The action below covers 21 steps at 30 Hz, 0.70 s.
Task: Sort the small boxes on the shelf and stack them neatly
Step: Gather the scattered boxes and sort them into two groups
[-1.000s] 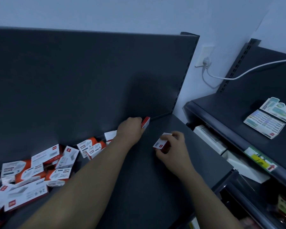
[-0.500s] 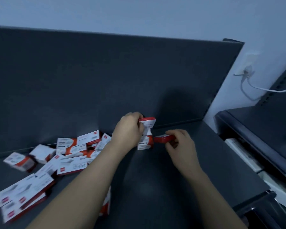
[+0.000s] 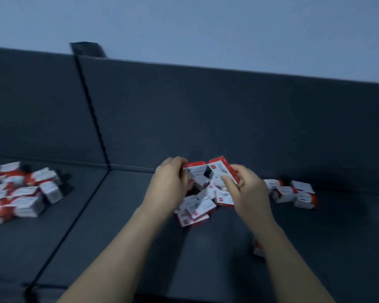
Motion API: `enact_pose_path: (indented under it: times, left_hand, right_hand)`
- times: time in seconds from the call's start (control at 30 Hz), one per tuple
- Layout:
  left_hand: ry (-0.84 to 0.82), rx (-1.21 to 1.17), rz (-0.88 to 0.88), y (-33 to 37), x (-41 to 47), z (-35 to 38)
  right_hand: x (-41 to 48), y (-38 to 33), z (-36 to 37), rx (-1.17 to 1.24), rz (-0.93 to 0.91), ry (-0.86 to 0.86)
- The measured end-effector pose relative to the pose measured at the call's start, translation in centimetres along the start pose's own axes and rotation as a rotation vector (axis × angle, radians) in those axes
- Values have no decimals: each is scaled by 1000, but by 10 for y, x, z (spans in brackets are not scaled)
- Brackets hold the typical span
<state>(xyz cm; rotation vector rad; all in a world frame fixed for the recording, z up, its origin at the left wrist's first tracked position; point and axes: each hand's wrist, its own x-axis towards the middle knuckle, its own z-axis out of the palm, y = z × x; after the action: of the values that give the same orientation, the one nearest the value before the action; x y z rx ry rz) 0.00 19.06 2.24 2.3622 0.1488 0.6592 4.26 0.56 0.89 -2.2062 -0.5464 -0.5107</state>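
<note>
Small white-and-red boxes lie scattered on a dark grey shelf (image 3: 206, 259). My left hand (image 3: 170, 182) grips one box (image 3: 195, 174) by its left side, held upright. My right hand (image 3: 246, 189) grips a second box (image 3: 222, 169), tilted and touching the first. Both are held just above a loose heap of boxes (image 3: 197, 206) in the middle of the shelf. A few more boxes (image 3: 293, 193) lie to the right of my right hand. One box (image 3: 258, 248) peeks out from behind my right forearm. The picture is blurred by motion.
A larger pile of the same boxes (image 3: 20, 195) lies on the adjoining shelf section at far left. A dark seam (image 3: 79, 211) divides the two sections. The shelf's dark back panel (image 3: 228, 117) rises behind, with a pale wall above it.
The view has swung left, so the neighbouring shelf, socket and cable are out of frame. Both hands have come together, each with a box, above the middle heap.
</note>
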Motion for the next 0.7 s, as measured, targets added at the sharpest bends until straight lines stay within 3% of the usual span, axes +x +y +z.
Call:
enact_pose_path:
  times: [0.37,0.7]
  left_hand:
    - [166,203,-239,-153,-77,-197]
    - [330,297,-500,-243,-124,-298]
  right_hand:
    - [-31,-186,158,172,-90,-225]
    - [-36,-285,263,225,-247,-404]
